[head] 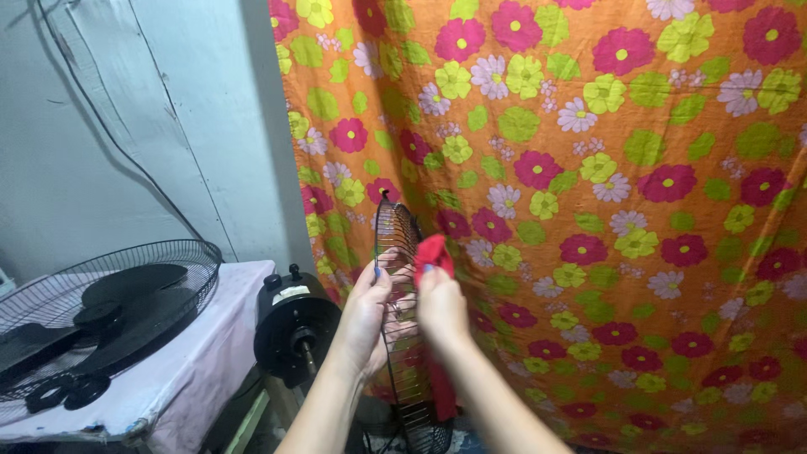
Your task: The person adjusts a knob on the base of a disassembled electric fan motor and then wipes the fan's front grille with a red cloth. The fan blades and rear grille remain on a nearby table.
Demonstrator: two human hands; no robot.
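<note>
The left hand (pixel 367 309) grips the rim of a black wire fan grille (pixel 402 328), fingers curled over the edge and the thumb on the near side. The grille stands on edge, seen almost edge-on, between the two hands in the lower middle of the view.

The right hand (pixel 441 304) is pressed together on a red cloth (pixel 434 255). The cloth is bunched at the fingertips and lies against the grille wires near the upper part of the grille. A further length of red cloth hangs down behind the grille below the right wrist.

Both forearms rise from the bottom edge of the view and converge at the grille.

Just left of the left hand stands a black fan motor housing (pixel 296 324) with its bare shaft pointing toward the camera. Two small knobs sit on top of the housing.

Farther left, a table (pixel 210 353) covered with a pale sheet carries a second wire grille (pixel 168 256) lying flat. Black fan blades (pixel 126 307) rest inside it. A black ring-shaped part (pixel 65 392) lies near the front edge of the table.

An orange flowered curtain (pixel 639 210) hangs behind the hands and fills the right side of the view. A grey wall (pixel 101 126) with a thin dark cable (pixel 109 134) stands behind the table.
</note>
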